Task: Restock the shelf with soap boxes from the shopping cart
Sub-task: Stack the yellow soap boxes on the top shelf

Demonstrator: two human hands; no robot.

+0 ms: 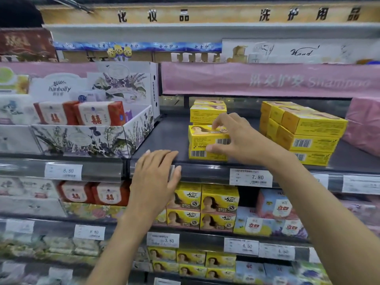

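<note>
A yellow soap box (205,136) lies on top of another yellow box (202,154) near the front of the dark shelf (164,138). My right hand (236,138) grips the top box, fingers over its top and thumb on its front face. Two more yellow boxes (207,111) are stacked behind it. A larger pile of yellow soap boxes (302,130) stands to the right. My left hand (156,177) rests flat on the shelf's front edge, fingers straight. The shopping cart is out of view.
A floral cardboard display tray (86,138) with red-and-white soap packs stands left of the dark shelf. A pink package (364,124) sits at the far right. Price tags (250,177) line the shelf edges. Lower shelves hold more yellow boxes (205,206) and blue packs.
</note>
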